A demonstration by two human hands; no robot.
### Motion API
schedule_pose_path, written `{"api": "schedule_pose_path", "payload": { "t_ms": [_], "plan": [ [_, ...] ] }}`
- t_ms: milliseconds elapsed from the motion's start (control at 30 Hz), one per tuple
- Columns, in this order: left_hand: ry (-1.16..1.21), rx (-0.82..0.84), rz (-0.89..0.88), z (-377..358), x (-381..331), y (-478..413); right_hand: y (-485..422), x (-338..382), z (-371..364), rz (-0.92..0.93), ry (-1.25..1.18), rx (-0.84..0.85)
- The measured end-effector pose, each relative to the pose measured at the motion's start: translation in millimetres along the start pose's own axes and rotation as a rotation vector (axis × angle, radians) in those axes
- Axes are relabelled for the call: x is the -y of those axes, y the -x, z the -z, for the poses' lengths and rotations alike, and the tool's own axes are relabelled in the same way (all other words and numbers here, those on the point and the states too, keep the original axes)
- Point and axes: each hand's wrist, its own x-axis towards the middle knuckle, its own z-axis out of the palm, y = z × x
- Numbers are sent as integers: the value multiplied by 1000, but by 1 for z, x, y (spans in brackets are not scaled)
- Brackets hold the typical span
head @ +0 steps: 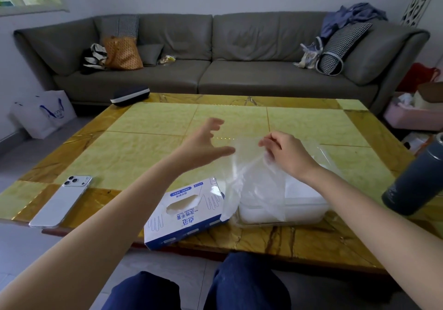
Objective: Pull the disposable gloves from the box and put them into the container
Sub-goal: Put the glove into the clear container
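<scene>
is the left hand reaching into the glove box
No, the left hand is open above the table, well clear of the glove box.

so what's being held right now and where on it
The right hand pinches a clear glove by its top edge; the left hand holds nothing.

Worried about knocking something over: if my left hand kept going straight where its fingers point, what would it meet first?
Probably nothing close: the left hand points across the bare coffee table toward the grey sofa. The disposable glove hangs beside it, to its right. Depth is unclear.
</scene>
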Motion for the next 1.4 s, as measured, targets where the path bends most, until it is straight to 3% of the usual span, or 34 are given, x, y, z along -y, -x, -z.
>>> {"api": "schedule_pose_path", "payload": {
  "t_ms": [167, 267, 400, 567, 633, 733, 867, 967, 1100, 1267, 1400],
  "plan": [
    [-143, 64, -191, -29, -24, -15, 7, -2, 8, -11, -68, 146],
    [-75, 57, -126, -41, -27, -26, 14, -4, 15, -102, -126, 253],
    [-90, 79, -73, -47, -28, -39, 17, -16, 18, -125, 125, 312],
    [-172, 103, -90, -43, -35, -60, -3, -24, 41, -46, 238, 33],
    [-131, -36, -132, -37, -42, -69, -13, -20, 56, 38, 282, -126],
    [38, -315, -338, -27, -57, -70, -22, -12, 75, 230, 352, -331],
    [62, -372, -457, -35, -56, -52, -16, -15, 84, 421, 447, -448],
    [-28, -174, -412, -48, -35, -33, 4, -30, 78, 461, 470, -316],
    [-446, 175, -415, -67, 3, -22, 29, -61, 55, 430, 583, 33],
    [-732, 480, -361, -88, 14, -23, 33, -79, 34, 115, 589, 342],
    [-912, 644, -245, -94, 3, -29, 24, -71, 40, -67, 343, 552]
  ]
}}
